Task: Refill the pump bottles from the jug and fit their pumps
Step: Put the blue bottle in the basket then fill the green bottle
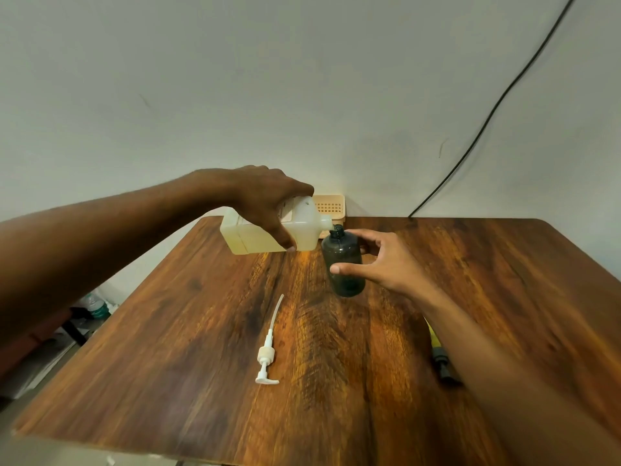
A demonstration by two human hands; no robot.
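Pump bottle (346, 264), one only, dark and translucent, stands upright and uncapped toward the back of the wooden table (201, 331). The right hand (386, 260) holds it, thumb in front, fingers behind. The left hand (268, 196) grips the single pale jug (242, 237) from above, tipped level, spout at the bottle's mouth. One white pump (267, 354) lies loose nearer the front edge. A dark object (443, 363), possibly a second pump, shows beside the right forearm.

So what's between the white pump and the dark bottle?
Nothing but bare table, as the head view shows. The pump lies flat, its tube pointing toward the bottle, which the right hand holds.
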